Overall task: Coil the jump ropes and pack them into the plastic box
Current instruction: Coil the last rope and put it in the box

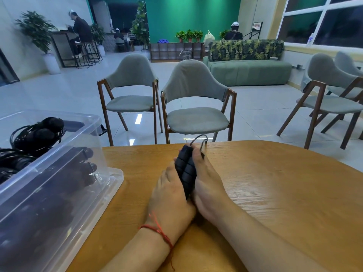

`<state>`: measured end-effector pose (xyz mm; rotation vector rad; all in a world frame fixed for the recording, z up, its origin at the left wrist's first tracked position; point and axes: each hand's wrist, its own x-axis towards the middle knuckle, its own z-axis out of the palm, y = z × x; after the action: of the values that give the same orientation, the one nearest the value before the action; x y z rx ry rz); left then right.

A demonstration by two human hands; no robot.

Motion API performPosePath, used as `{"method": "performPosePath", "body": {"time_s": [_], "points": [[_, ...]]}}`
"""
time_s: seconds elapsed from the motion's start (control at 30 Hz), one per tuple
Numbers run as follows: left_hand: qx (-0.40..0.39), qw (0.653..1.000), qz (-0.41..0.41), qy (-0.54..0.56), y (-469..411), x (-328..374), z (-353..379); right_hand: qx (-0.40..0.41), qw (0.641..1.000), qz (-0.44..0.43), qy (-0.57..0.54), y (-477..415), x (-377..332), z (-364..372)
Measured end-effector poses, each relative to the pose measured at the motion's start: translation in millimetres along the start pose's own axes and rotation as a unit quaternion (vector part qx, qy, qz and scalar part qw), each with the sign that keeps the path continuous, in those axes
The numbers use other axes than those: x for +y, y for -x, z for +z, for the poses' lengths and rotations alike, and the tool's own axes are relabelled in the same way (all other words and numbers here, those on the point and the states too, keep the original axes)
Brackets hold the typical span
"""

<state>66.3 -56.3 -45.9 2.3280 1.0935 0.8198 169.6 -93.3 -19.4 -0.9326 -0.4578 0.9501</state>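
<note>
A black jump rope with ribbed handles (pixel 185 169) sits between my two hands over the wooden table (pixel 275 185). My left hand (pixel 169 195) grips the handles from the left side. My right hand (pixel 206 183) wraps them from the right, fingers curled over the top. A short loop of thin cord (pixel 200 140) sticks out beyond my fingertips. The clear plastic box (pixel 64 173) stands at the left of the table, holding several coiled black jump ropes (pixel 37 134).
Two grey chairs with wooden legs (pixel 196 107) stand just past the table's far edge, and more chairs at the right. A green sofa (pixel 247 69) is farther back. People sit in the distance.
</note>
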Motion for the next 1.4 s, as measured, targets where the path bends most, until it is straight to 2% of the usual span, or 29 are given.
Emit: {"method": "performPosePath", "body": {"time_s": [0.1,0.17,0.27,0.37,0.43,0.5,0.53,0.6,0.7,0.8,0.87,0.9,1.0,1.07,1.17,1.27,1.4], "points": [[0.003,0.999,-0.030,-0.031,-7,-6,-12,-0.023,0.998,-0.022,0.059,1,8,3],[0.005,0.995,-0.026,-0.095,-13,-16,-23,-0.031,0.984,-0.046,0.170,-1,9,0],[0.015,0.989,-0.008,-0.147,-23,-31,-35,0.011,0.917,-0.103,0.385,-4,2,-15],[-0.005,0.993,0.007,-0.116,-25,-39,-41,0.074,0.838,-0.224,0.492,-14,-13,-38],[-0.017,0.995,0.044,-0.083,-21,-36,-40,0.022,0.792,-0.314,0.524,-19,-21,-45],[-0.017,0.994,0.085,-0.061,-18,-30,-37,-0.066,0.766,-0.346,0.537,-22,-25,-51],[-0.012,0.994,0.100,-0.049,-17,-30,-34,-0.089,0.765,-0.340,0.539,-21,-26,-53],[-0.011,0.994,0.107,-0.006,-17,-32,-31,-0.093,0.787,-0.307,0.527,-20,-25,-54],[-0.037,0.989,0.076,0.121,-16,-34,-30,-0.084,0.833,-0.271,0.475,-22,-23,-55],[-0.042,0.971,0.041,0.234,-16,-28,-30,-0.081,0.845,-0.273,0.452,-21,-18,-52],[-0.041,0.946,0.004,0.322,-18,-25,-31,-0.081,0.835,-0.264,0.476,-20,-16,-52],[-0.041,0.916,-0.032,0.397,-19,-24,-33,-0.086,0.824,-0.253,0.500,-20,-15,-52],[-0.033,0.784,-0.127,0.607,-25,-22,-36,-0.145,0.782,-0.190,0.576,-19,-13,-54],[-0.024,0.728,-0.167,0.665,-29,-20,-39,-0.181,0.758,-0.175,0.602,-16,-10,-49],[-0.033,0.694,-0.191,0.693,-29,-13,-43,-0.205,0.738,-0.190,0.614,-12,-4,-38],[-0.041,0.670,-0.204,0.712,-28,-8,-43,-0.211,0.702,-0.198,0.651,-11,4,-35],[-0.018,0.676,-0.218,0.704,-30,-14,-43,-0.215,0.678,-0.205,0.673,-11,2,-35]]}}
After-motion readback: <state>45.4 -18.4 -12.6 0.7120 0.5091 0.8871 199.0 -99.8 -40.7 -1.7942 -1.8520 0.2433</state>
